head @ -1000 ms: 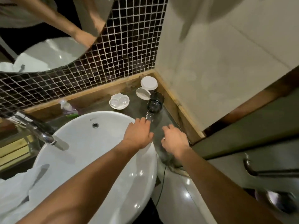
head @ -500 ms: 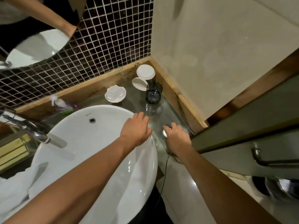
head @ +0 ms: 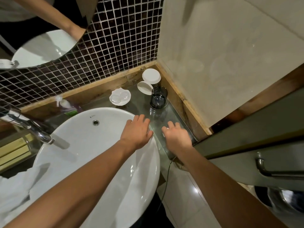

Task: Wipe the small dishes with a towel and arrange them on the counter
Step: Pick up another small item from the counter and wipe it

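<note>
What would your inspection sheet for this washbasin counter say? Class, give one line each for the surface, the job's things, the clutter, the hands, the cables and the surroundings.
Surface: glass counter right of the white basin; it looks wet.
Job's things: scalloped white dish; two white round dishes in the back corner; white towel at lower left.
Clutter: dark tumbler, clear glass, small bottle.
Hands: left hand on the basin rim, fingers spread, empty; right hand flat on the counter over something small, grip unclear.
Cables: thin dark cable hanging off the counter's front edge.
Surroundings: mosaic tiles, round mirror, tap.
</note>
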{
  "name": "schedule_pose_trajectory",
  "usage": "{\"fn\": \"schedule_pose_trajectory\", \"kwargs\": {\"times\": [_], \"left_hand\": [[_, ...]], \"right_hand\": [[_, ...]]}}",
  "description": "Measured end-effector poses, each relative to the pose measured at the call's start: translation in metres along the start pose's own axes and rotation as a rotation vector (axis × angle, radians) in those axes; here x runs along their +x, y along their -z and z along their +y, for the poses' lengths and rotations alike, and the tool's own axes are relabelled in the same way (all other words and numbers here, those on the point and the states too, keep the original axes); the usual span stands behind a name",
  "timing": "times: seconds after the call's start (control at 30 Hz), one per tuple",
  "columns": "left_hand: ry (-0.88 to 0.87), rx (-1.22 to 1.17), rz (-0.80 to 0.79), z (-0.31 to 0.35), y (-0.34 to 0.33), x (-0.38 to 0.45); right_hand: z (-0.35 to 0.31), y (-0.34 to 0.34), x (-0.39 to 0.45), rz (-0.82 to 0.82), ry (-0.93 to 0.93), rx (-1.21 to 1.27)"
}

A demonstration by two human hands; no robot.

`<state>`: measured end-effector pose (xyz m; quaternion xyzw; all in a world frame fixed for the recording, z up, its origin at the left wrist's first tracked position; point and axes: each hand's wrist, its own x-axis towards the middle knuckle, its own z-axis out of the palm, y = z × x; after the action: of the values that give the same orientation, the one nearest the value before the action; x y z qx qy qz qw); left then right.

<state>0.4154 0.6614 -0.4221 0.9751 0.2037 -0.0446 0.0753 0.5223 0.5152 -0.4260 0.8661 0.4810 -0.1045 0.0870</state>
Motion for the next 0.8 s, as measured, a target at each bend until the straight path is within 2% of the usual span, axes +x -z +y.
{"fn": "schedule_pose_trajectory", "kwargs": {"times": [0.27, 0.43, 0.67, 0.8], "left_hand": [[0.094, -0.070, 0.075, -0.032, 0.030, 0.003], [0.224, -0.090, 0.081, -0.071, 0.045, 0.002], [0.349, -0.137, 0.029, -0.120, 0.048, 0.014], [0.378, -0.142, 0.046, -0.137, 0.041, 0.029]], "right_hand": [[-0.032, 0.062, 0.038, 0.110, 0.186, -0.088], [-0.058, 0.089, 0.074, 0.092, 0.298, -0.185], [-0.094, 0.099, 0.140, 0.067, 0.424, -0.166], [-0.105, 0.094, 0.177, 0.112, 0.501, -0.167]]}}
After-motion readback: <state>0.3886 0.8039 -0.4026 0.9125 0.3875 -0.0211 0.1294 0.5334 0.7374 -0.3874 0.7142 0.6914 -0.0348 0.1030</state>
